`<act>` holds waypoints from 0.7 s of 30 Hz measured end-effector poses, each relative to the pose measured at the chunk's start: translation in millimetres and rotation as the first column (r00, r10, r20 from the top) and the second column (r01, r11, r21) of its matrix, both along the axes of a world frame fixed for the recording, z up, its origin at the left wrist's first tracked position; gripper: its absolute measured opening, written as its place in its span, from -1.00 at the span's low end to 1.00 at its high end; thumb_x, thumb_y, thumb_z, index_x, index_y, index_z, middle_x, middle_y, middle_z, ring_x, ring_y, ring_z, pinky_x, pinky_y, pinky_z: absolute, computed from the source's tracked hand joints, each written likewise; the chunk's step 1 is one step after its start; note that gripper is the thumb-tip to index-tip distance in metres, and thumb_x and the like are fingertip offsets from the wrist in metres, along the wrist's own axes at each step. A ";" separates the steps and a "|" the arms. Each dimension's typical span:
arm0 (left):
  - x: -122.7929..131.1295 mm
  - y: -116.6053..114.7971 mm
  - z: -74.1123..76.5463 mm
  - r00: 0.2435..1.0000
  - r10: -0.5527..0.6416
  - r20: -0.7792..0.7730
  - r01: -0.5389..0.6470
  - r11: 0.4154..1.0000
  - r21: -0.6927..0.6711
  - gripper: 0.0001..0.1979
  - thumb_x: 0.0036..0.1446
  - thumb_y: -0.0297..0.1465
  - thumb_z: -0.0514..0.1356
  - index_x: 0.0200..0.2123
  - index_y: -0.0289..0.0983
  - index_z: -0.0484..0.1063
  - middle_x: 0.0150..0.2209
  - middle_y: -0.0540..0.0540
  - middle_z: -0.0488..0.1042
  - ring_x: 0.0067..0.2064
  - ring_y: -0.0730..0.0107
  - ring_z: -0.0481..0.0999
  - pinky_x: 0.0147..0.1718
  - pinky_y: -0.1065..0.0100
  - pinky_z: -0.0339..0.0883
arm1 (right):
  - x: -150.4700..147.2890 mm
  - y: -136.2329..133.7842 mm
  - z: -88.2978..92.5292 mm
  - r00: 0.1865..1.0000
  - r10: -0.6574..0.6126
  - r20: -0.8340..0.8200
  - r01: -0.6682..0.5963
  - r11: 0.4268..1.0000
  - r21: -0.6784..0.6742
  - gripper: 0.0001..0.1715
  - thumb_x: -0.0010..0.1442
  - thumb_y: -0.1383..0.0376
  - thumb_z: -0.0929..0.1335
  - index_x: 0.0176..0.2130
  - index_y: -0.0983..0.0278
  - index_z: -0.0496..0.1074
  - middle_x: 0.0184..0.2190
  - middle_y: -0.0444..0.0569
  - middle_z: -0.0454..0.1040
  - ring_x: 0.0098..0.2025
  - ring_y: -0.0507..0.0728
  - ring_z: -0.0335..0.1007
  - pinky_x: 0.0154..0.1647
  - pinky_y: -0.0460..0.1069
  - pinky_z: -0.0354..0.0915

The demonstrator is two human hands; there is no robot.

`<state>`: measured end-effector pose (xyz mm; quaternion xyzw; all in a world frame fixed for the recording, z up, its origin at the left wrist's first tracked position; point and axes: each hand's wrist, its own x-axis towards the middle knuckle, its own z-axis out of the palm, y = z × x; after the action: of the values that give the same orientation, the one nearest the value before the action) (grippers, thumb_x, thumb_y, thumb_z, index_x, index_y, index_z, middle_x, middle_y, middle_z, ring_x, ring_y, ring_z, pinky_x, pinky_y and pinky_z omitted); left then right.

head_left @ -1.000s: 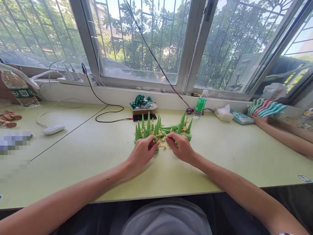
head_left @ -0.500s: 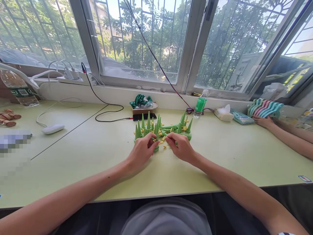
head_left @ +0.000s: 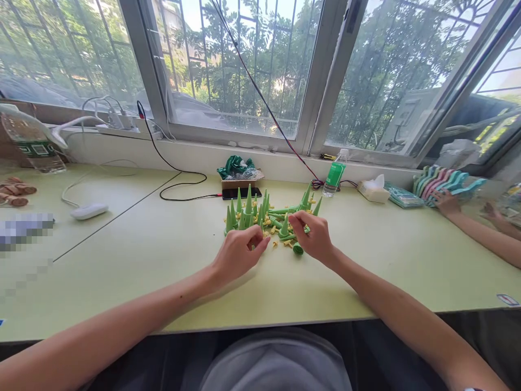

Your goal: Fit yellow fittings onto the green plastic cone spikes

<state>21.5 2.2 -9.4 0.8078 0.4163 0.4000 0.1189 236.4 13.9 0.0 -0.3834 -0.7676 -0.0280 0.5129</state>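
Several green cones with pointed tips stand in a cluster on the table, with small yellow pieces scattered among them. My left hand is curled at the cluster's near left edge, thumb stretched toward the fingers; whatever it may hold is hidden. At the near right edge, my right hand has its fingers bent together beside an upright green cone. Just below those fingers shows a round green end; I cannot tell if they grip it.
Behind the cluster lie a phone on a cable and a small box. A bottle and a tissue box stand farther right. At the far right, another person's hand touches hangers. A white mouse lies left.
My right hand has moved right, away from my left hand, uncovering an upright green cone. A round green end now shows below it, and the one under my left hand is no longer visible.
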 end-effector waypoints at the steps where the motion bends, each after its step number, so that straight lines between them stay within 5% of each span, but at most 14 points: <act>1: 0.2 -1.2 0.0 0.999 -0.008 -0.040 0.007 1.000 -0.001 -0.72 0.24 -0.29 0.16 -0.51 -0.25 0.33 -0.59 0.08 0.42 -0.59 0.55 0.26 -0.53 0.45 0.13 | 1.2 0.7 0.6 1.000 -0.012 0.000 0.012 1.000 0.006 -0.57 0.41 0.13 0.22 -0.46 0.24 0.32 -0.65 -0.16 0.29 -0.61 0.00 0.14 -0.53 -0.10 0.12; 7: 1.0 -3.5 -1.7 0.988 -0.028 -0.155 0.022 0.999 -0.041 -0.82 0.21 -0.39 0.14 -0.41 -0.23 0.50 -0.46 0.02 0.59 -0.57 0.47 0.39 -0.42 0.40 0.24 | 8.1 4.0 3.8 0.998 -0.057 0.037 0.057 0.998 0.019 -0.53 0.42 0.11 0.21 -0.49 0.24 0.28 -0.67 -0.20 0.20 -0.62 -0.02 0.03 -0.54 -0.10 0.08; 17: 1.5 -2.1 -4.6 0.980 -0.046 -0.193 0.036 0.998 -0.055 -0.83 0.22 -0.42 0.12 -0.32 -0.21 0.53 -0.39 -0.02 0.62 -0.54 0.41 0.45 -0.39 0.38 0.27 | 29.4 2.6 16.8 0.904 0.005 0.427 0.017 0.999 -0.049 -0.57 0.41 0.20 0.20 -0.49 0.23 0.26 -0.63 -0.17 0.22 -0.60 0.01 0.01 -0.53 -0.06 -0.04; 21: 1.1 -2.7 -3.3 0.979 -0.052 -0.198 0.040 0.997 -0.064 -0.84 0.22 -0.41 0.14 -0.29 -0.21 0.54 -0.42 -0.02 0.60 -0.55 0.41 0.45 -0.43 0.40 0.25 | 47.2 3.5 9.3 0.911 0.017 0.413 0.025 0.995 -0.097 -0.59 0.39 0.22 0.22 -0.50 0.23 0.24 -0.63 -0.19 0.18 -0.59 0.01 -0.01 -0.52 -0.07 -0.02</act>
<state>22.5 -0.5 -12.7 0.8495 0.4190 0.3012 0.1099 283.6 17.4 9.3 -0.3955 -0.8583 -0.0709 0.3191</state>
